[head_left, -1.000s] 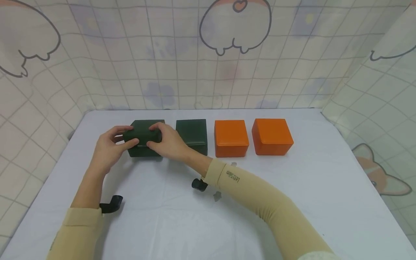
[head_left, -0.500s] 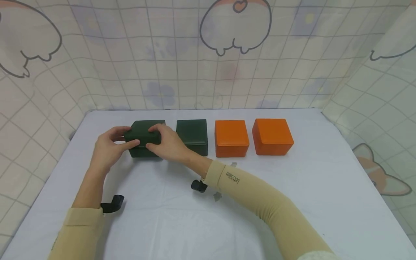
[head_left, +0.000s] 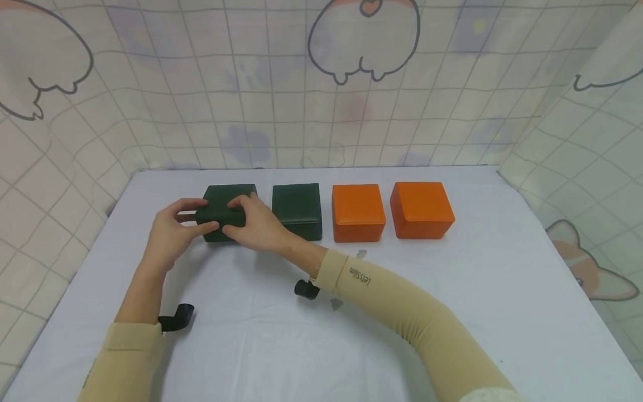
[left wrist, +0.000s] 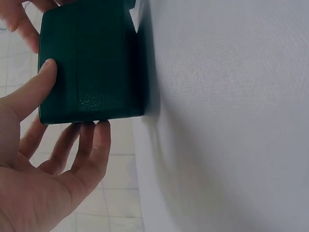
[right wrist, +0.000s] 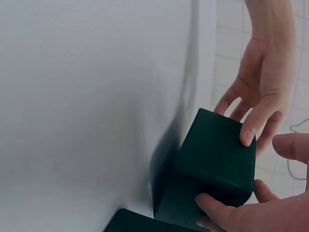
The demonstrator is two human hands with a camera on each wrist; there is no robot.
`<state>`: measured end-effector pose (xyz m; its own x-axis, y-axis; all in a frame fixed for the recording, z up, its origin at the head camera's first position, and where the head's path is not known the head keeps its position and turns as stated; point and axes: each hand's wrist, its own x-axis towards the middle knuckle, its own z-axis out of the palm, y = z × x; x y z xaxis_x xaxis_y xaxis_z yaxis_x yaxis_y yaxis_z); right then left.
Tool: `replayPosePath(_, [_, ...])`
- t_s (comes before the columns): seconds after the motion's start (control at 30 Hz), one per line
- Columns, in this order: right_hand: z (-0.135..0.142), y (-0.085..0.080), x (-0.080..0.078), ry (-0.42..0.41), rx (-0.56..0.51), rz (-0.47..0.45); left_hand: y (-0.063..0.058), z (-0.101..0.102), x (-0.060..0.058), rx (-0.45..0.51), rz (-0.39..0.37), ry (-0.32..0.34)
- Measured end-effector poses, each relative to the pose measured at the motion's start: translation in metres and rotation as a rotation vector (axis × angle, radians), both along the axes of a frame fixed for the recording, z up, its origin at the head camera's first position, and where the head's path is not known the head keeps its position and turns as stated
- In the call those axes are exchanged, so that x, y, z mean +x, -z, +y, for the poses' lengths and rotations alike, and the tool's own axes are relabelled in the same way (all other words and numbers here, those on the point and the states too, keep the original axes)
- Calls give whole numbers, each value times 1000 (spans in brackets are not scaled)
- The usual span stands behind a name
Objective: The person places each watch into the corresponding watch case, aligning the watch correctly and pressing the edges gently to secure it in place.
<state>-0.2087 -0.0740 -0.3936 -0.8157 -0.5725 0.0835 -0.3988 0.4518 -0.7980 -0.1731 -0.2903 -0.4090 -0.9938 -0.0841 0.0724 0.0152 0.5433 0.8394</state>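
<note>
At the left end of a row of boxes, a dark green box is held between both hands. My left hand grips its left side, thumb on the front and fingers along the side. From the right, my right hand pinches it, thumb low on the front and forefinger over the top. In the left wrist view the green box stands close over the white cloth. The right wrist view shows both thumbs on the green box. Part of its right side is hidden by my right hand.
A second dark green box stands just right of the held one, behind my right wrist. Two orange boxes, one beside it and another farther right, continue the row. A white cloth covers the table; patterned fabric hangs behind.
My left hand has shifted slightly right, and the held front edge of the green box has narrowed a little between the hands. The right fingertips have moved slightly left. The other boxes stay put.
</note>
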Motion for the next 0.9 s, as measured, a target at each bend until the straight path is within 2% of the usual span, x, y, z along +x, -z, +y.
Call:
replayPosePath(0.2, [2, -1, 3, -26, 38, -10, 3, 0, -1, -45, -51, 37])
replayPosePath(0.47, [10, -5, 10, -73, 32, -7, 4, 3, 0, -70, -44, 53])
replayPosePath(0.73, [23, -8, 16, -156, -33, 9, 4, 4, 1, -69, -45, 71])
replayPosePath(0.9, [31, -12, 21, -205, -77, -13, 3, 2, 3, -72, -40, 91])
